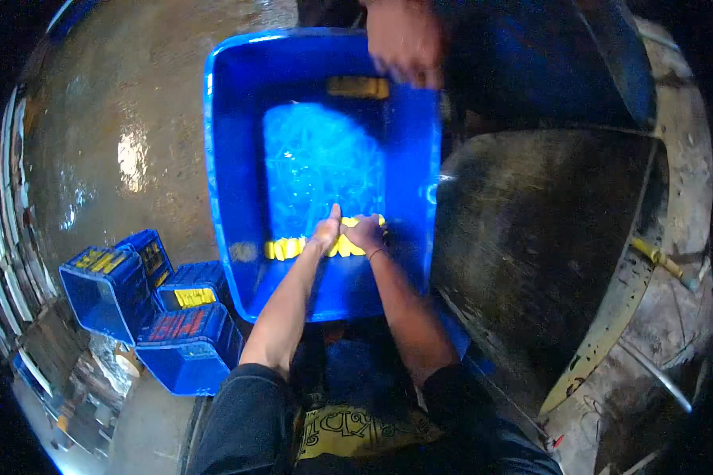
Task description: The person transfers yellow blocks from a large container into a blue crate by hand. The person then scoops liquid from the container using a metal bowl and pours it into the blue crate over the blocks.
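A deep blue plastic tub [242,190] lies in front of me, its wet floor shining. Along its near inner side runs a row of small yellow pieces [285,248], whose exact kind I cannot make out. My left hand [325,233] is closed at the middle of this row, thumb pointing up, against yellow pieces. Close beside it, my right hand [364,235] curls its fingers over the yellow pieces at the right end. Some fingertips of both hands are hidden. A yellowish-brown block [357,86] shows at the tub's far side.
Another person's blurred hand [406,43] is over the tub's far right rim. Several smaller blue crates [188,352] with yellow or red markings stand at the left on the wet floor [135,103]. A dark metal-like surface [531,237] lies at the right, beside a yellow-handled tool [659,257].
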The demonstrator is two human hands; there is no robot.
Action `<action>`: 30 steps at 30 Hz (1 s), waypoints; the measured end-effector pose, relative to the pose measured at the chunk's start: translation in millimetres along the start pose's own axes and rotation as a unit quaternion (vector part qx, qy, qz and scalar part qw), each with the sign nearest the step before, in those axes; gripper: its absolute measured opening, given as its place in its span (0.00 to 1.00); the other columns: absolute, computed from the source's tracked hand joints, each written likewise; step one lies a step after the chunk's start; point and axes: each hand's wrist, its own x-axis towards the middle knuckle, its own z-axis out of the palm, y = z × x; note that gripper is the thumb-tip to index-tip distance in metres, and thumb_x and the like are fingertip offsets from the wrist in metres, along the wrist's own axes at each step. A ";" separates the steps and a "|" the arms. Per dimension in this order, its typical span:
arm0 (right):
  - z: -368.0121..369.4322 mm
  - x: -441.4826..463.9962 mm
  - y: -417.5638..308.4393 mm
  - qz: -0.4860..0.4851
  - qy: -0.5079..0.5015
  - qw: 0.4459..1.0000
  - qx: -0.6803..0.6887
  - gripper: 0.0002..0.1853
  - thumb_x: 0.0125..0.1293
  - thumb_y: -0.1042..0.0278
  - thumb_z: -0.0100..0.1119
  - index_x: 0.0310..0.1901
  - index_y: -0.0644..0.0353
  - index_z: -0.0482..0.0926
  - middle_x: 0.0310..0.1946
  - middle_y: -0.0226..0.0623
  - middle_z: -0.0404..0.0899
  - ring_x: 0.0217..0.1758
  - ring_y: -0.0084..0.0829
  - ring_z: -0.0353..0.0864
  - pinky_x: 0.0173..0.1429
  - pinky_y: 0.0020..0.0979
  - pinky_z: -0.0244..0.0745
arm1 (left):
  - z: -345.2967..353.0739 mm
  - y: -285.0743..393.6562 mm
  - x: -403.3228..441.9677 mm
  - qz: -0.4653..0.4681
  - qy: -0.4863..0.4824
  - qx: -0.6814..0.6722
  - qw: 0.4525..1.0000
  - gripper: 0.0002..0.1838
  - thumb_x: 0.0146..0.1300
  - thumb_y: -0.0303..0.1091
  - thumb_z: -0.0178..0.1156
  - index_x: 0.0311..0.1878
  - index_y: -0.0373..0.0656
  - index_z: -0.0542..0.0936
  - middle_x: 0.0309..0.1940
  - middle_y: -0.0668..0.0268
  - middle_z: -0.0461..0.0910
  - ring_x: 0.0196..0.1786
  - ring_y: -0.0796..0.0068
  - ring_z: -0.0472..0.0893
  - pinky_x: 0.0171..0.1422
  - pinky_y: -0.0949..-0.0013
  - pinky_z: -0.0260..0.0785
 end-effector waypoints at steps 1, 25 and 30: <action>-24.4 -8.5 4.5 -0.020 -0.040 0.992 0.117 0.41 0.48 0.32 0.59 0.57 0.56 0.74 0.61 0.59 0.65 0.66 0.52 0.62 0.70 0.41 0.53 | 1.9 -4.8 9.2 -0.002 0.013 -0.001 1.000 0.50 0.61 0.71 0.26 0.59 0.27 0.68 0.62 0.40 0.63 0.70 0.50 0.57 0.72 0.59 0.48; -152.4 -168.6 380.2 0.128 0.326 0.927 0.135 0.20 0.58 0.75 0.50 0.54 0.68 0.68 0.39 0.58 0.75 0.41 0.48 0.78 0.45 0.43 0.78 | 399.9 245.6 -152.7 0.398 -0.099 0.802 0.434 0.10 0.65 0.36 0.50 0.41 0.44 0.79 0.45 0.59 0.77 0.49 0.66 0.78 0.45 0.66 0.74; -123.5 -131.2 384.6 0.171 0.215 0.929 0.249 0.24 0.58 0.77 0.48 0.58 0.70 0.64 0.44 0.59 0.74 0.45 0.49 0.77 0.46 0.44 0.77 | 400.1 207.8 -130.2 0.238 -0.091 0.826 0.502 0.12 0.67 0.37 0.45 0.48 0.48 0.75 0.44 0.57 0.73 0.52 0.64 0.72 0.58 0.65 0.65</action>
